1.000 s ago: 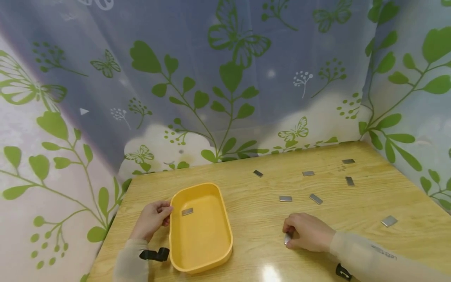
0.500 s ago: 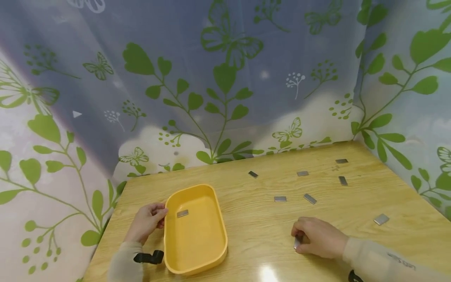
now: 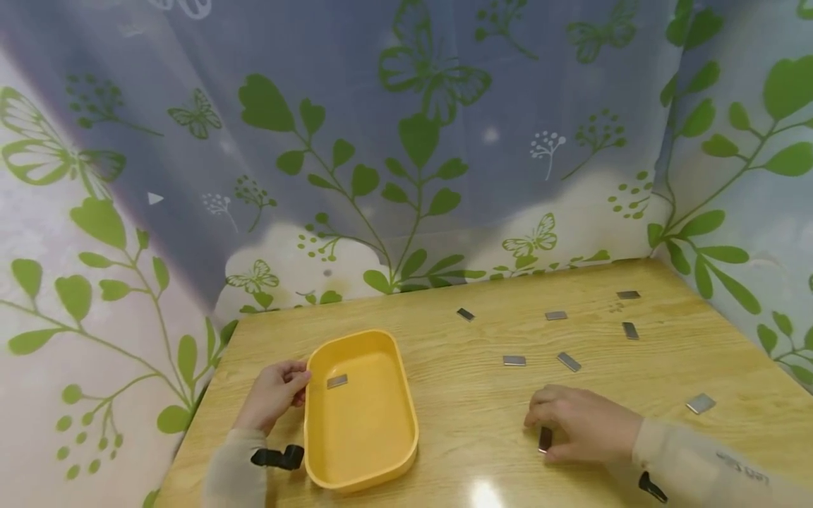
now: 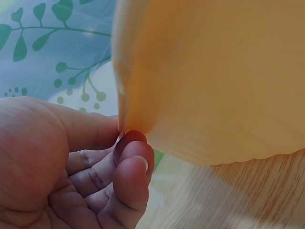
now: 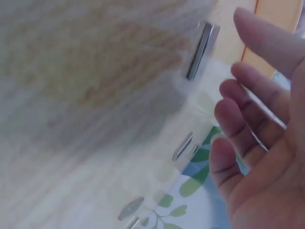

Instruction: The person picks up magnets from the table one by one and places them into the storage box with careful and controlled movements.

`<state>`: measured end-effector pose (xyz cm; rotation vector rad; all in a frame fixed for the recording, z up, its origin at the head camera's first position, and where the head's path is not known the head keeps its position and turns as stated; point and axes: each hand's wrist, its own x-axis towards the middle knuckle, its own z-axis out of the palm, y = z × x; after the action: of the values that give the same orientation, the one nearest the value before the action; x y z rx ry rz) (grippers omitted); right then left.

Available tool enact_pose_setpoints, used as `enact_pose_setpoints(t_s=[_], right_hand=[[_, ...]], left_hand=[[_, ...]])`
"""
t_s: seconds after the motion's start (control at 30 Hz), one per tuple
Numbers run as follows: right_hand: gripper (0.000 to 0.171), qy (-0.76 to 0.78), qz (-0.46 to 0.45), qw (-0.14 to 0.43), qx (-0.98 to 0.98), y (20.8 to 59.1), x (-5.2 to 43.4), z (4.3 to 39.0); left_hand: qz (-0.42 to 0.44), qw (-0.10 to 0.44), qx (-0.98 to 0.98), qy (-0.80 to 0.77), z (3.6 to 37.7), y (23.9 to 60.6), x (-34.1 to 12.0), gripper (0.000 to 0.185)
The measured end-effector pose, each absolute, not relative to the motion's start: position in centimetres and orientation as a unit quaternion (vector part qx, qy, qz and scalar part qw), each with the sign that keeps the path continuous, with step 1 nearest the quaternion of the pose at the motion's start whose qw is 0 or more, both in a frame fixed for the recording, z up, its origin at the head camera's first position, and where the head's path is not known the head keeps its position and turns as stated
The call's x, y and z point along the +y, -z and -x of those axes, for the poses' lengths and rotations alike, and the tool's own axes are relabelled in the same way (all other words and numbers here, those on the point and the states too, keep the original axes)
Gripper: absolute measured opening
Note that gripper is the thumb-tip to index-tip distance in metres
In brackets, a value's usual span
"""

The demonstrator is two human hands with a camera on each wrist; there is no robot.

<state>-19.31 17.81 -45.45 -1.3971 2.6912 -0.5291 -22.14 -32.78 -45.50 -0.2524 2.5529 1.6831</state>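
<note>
Directly under the right hand [image 3: 587, 430], a small flat metal plate [image 3: 545, 439] lies on the wooden table [image 3: 470, 416], its long axis running roughly toward and away from the person. It sits at the near-left edge of the hand, just below the fingers [image 3: 540, 402]; in the head view they appear to touch it, while the right wrist view shows the fingers [image 5: 248, 119] spread and relaxed with the plate [image 5: 199, 50] just off their tips, so no grip is closed on it. The right hand is much nearer this plate than the left hand [image 3: 274, 395].

The left hand rests at the left rim of the yellow tray [image 3: 362, 451]; in the left wrist view the curled fingers [image 4: 131, 167] and thumb meet the tray wall [image 4: 214, 81] and look to pinch its edge. The tray is a smooth, rounded-rectangle plastic dish with a raised lip, and one metal plate in the tray [image 3: 337, 381] lies flat near its far-left corner.

Further plates are scattered across the far and right parts of the table, well apart from both hands: thin, grey, rectangular, with a dull shine. The table has a glossy light wood grain. A curtain printed with green leaves and butterflies [image 3: 406, 141] hangs behind.
</note>
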Motion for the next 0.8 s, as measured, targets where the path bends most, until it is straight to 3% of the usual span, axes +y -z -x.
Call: enact_pose_setpoints(t_s=[0.8], right_hand=[[0.025, 0.197, 0.461, 0.077, 0.862, 46.29, 18.02, 20.13]], left_hand=[[0.080, 0.041, 0.831, -0.549, 22.36, 45.47, -32.53, 0.030]])
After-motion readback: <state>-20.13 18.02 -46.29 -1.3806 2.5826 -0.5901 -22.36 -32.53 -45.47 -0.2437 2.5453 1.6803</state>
